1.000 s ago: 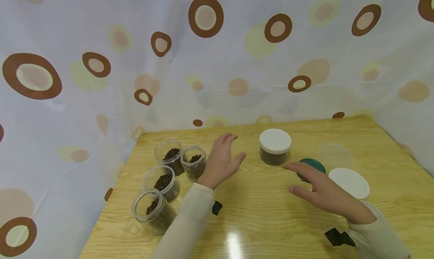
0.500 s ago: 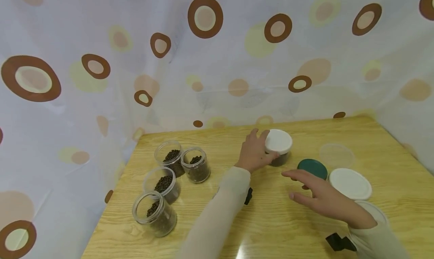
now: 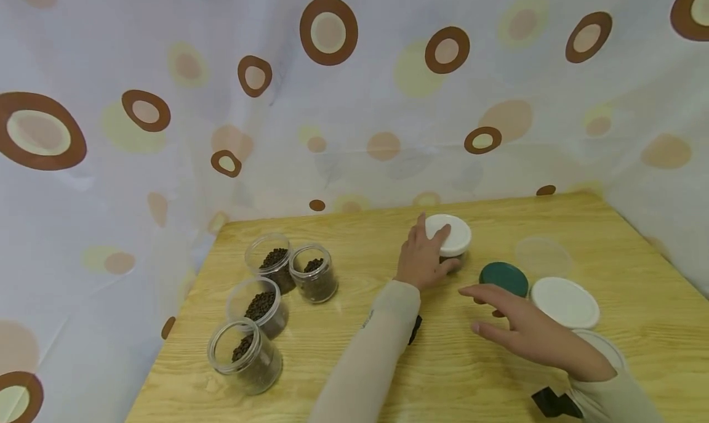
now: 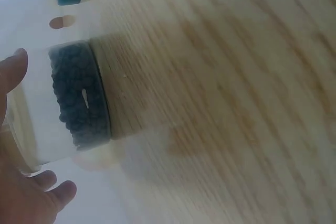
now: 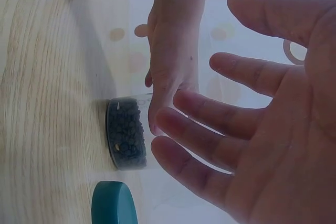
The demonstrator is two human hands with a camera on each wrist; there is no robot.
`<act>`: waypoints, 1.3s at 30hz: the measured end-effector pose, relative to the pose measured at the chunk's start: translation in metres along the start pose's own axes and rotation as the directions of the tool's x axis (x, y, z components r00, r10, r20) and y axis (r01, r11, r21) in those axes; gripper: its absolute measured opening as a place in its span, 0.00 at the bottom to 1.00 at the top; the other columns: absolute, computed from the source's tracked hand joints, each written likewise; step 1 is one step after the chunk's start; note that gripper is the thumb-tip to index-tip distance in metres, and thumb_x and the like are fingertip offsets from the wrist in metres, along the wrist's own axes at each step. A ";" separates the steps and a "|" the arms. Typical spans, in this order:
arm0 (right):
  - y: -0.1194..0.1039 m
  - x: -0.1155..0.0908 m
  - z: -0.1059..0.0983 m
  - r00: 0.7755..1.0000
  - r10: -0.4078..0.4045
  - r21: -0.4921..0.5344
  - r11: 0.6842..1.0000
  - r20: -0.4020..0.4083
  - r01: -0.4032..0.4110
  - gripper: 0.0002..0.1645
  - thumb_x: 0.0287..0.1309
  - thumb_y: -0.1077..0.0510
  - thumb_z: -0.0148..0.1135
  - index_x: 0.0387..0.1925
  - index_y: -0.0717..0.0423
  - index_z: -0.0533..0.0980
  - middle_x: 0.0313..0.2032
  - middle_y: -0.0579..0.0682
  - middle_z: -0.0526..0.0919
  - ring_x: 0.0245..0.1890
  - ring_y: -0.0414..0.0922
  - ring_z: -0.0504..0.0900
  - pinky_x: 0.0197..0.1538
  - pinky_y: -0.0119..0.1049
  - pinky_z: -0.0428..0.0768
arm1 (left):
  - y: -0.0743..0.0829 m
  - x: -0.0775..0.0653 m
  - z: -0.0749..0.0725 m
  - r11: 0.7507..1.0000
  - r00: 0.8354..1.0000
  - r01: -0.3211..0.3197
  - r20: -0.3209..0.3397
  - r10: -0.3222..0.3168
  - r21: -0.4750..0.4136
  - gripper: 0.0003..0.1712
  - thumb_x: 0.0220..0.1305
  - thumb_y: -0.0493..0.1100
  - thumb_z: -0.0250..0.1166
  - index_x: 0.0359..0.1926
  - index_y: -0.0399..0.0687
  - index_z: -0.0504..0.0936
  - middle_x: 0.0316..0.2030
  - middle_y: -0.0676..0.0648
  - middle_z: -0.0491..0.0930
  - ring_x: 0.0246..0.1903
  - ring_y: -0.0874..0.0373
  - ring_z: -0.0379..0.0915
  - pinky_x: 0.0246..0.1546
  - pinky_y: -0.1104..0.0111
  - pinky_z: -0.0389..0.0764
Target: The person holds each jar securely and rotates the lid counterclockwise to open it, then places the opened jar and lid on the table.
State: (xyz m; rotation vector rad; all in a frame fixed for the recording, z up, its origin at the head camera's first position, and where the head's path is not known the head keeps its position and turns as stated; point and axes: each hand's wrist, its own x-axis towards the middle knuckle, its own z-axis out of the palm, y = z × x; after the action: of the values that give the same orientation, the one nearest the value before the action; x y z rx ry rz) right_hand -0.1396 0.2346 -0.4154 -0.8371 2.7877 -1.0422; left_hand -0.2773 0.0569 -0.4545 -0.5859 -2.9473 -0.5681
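A clear jar point(image 4: 79, 95) of dark, bean-like pieces stands on the table, its white lid point(image 3: 458, 238) on top. My left hand point(image 3: 422, 260) grips this jar near the lid, thumb on the near side, one finger lying over the lid's top. In the left wrist view the thumb point(image 4: 13, 72) and other fingertips point(image 4: 62, 192) sit on opposite sides of it. My right hand point(image 3: 526, 324) hovers above the table with fingers spread and holds nothing. Just beyond its fingertips lies a green lid point(image 3: 503, 278), also seen below the jar in the right wrist view.
Several open clear jars point(image 3: 316, 281) with dark pieces stand at the left of the wooden table point(image 3: 354, 324). To the right lie a white lid point(image 3: 565, 303), another pale lid point(image 3: 600, 349) partly behind my right wrist, and a thin translucent disc point(image 3: 543, 257). A patterned curtain point(image 3: 332, 115) surrounds the table.
My left hand has moved right, from beside the open jars to the white-lidded jar, and now grips it. The right hand has stayed nearly still. The head view has shifted slightly.
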 end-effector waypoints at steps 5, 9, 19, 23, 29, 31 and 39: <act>0.002 -0.002 0.001 1.000 -0.009 0.000 1.000 0.015 0.009 0.32 0.68 0.52 0.60 0.70 0.48 0.65 0.66 0.56 0.72 0.56 0.54 0.79 0.44 0.37 0.82 | 0.001 0.000 0.005 0.996 0.998 0.040 -0.035 -0.043 -0.083 0.41 0.61 0.64 0.66 0.73 0.70 0.63 0.78 0.43 0.45 0.71 0.46 0.61 0.61 0.57 0.77; 0.002 -0.003 0.001 1.000 0.008 0.002 1.000 0.023 -0.008 0.31 0.68 0.51 0.60 0.70 0.49 0.66 0.66 0.57 0.73 0.55 0.56 0.80 0.44 0.37 0.82 | 0.003 0.000 0.004 0.990 0.995 0.059 -0.067 -0.068 -0.131 0.40 0.58 0.61 0.70 0.71 0.68 0.67 0.75 0.43 0.52 0.65 0.46 0.68 0.53 0.59 0.81; 0.001 -0.006 -0.002 0.999 0.021 0.013 1.000 0.040 -0.022 0.31 0.68 0.51 0.59 0.70 0.49 0.66 0.65 0.58 0.73 0.54 0.54 0.81 0.43 0.35 0.82 | 0.008 0.001 0.003 0.966 0.993 0.098 -0.040 -0.111 -0.240 0.41 0.58 0.56 0.72 0.71 0.65 0.66 0.74 0.43 0.49 0.66 0.45 0.67 0.53 0.59 0.82; 0.002 -0.007 -0.001 0.999 0.010 0.011 1.000 0.039 -0.010 0.31 0.68 0.51 0.59 0.69 0.49 0.66 0.64 0.56 0.75 0.53 0.53 0.82 0.41 0.34 0.81 | 0.008 -0.002 0.002 0.963 0.993 0.105 -0.030 -0.116 -0.247 0.41 0.58 0.56 0.71 0.71 0.65 0.66 0.75 0.42 0.49 0.67 0.45 0.66 0.54 0.58 0.82; 0.002 -0.007 0.000 1.000 0.002 0.004 1.000 0.022 -0.002 0.30 0.67 0.53 0.61 0.68 0.50 0.68 0.64 0.57 0.75 0.52 0.49 0.82 0.42 0.33 0.81 | 0.006 -0.009 -0.002 0.973 0.994 0.087 -0.039 -0.097 -0.213 0.41 0.59 0.58 0.70 0.71 0.65 0.65 0.73 0.41 0.53 0.65 0.46 0.69 0.49 0.60 0.83; 0.001 -0.007 0.000 1.000 0.002 0.001 1.000 0.020 -0.002 0.30 0.67 0.53 0.61 0.68 0.50 0.68 0.64 0.56 0.75 0.52 0.47 0.82 0.42 0.34 0.81 | 0.005 -0.011 -0.003 0.974 0.995 0.082 -0.037 -0.092 -0.210 0.41 0.60 0.58 0.69 0.72 0.64 0.64 0.73 0.41 0.53 0.65 0.46 0.69 0.49 0.60 0.83; -0.001 -0.006 -0.004 1.000 0.005 -0.004 1.000 0.008 -0.005 0.31 0.67 0.53 0.61 0.69 0.50 0.67 0.64 0.58 0.74 0.53 0.48 0.81 0.43 0.34 0.82 | -0.005 -0.022 -0.009 0.961 0.992 0.088 -0.067 -0.109 -0.262 0.48 0.56 0.58 0.73 0.73 0.58 0.61 0.71 0.43 0.60 0.62 0.49 0.70 0.53 0.60 0.81</act>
State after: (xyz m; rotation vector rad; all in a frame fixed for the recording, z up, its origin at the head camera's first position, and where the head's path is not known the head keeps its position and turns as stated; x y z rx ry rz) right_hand -0.1355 0.2396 -0.4126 -0.8332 2.7845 -1.0306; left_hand -0.2583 0.0415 -0.4507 -0.4257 -2.8580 -0.9745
